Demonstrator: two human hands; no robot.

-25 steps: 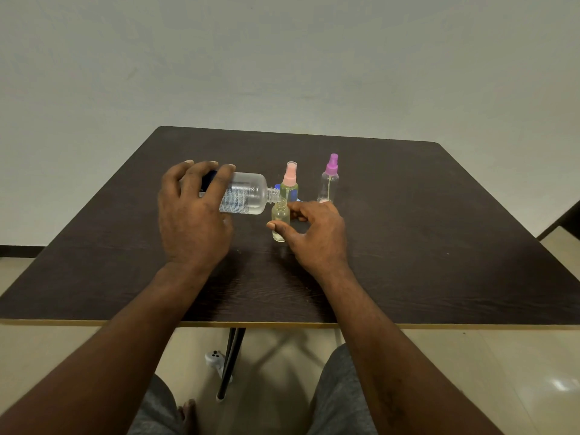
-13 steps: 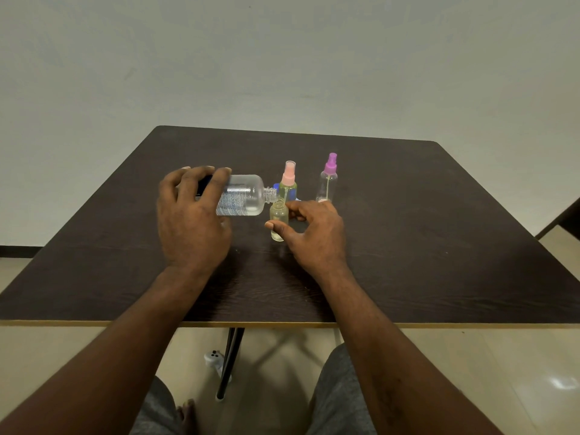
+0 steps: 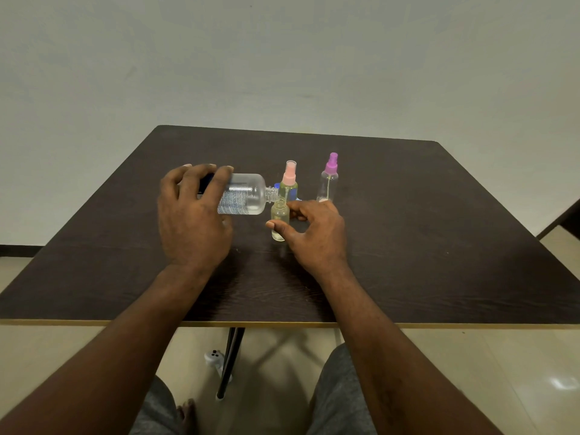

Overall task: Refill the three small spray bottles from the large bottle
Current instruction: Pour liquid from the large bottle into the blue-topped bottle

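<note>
Head view: your left hand grips the large bottle round its base end, fingers curled over the top. The bottle lies tipped almost level, its open threaded neck pointing away from that grip toward your right hand. The neck's mouth sits right at the rim of the uncapped small bottle, which stands upright on the table. Your right hand holds this small bottle, thumb on the near side and fingers curled round the far side. The contents look pale yellowish; the fill level is not readable. Just beyond the right-hand grip stands the pink-topped spray bottle, upright and tinted yellow-green, with a blue object partly hidden behind it. Beyond the right knuckles, slightly to the right, stands the purple-topped spray bottle, upright with a clear body. Below the table edge, a small white device lies on the floor beside the table leg.
</note>
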